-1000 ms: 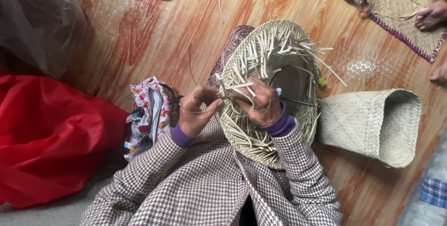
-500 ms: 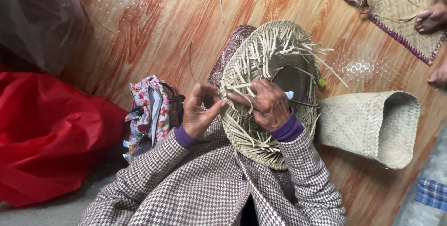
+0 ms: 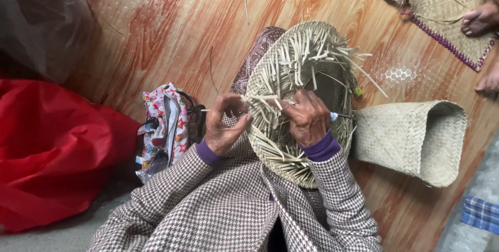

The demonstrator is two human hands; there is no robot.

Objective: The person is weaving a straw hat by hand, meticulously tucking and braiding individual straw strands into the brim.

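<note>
Floor: a glossy wood-pattern floor [image 3: 156, 28] ran under everything, with a few loose straw strips scattered on it.
Red bag: a big red plastic bag [image 3: 52, 153] lay slumped at the person's left.
Mat: a woven mat with a purple edge [image 3: 442, 8] sat at the far right, and someone else's bare feet rested on it.
Finished piece: a flat woven straw sleeve [image 3: 416, 140] lay just beside the work, on the right.
Small bag: a patterned fabric bag [image 3: 163, 122] stood near the left wrist.
Basket: the half-woven straw basket [image 3: 301, 70] rested in the person's lap, rim bristling with loose strip ends.
Doing it well: to my eye, each strip wanted pulling snug and flat before the next was tucked, with the other hand pinning the weave.
Left hand: the left hand [image 3: 223, 124] was at the basket's near edge, thumb and forefinger curled into a ring, seemingly pinching one strip.
Right hand: the right hand [image 3: 309, 117] lay on the weave, fingers bent together and pressing down strips; I could not tell what a small pale tip at its side was.
</note>
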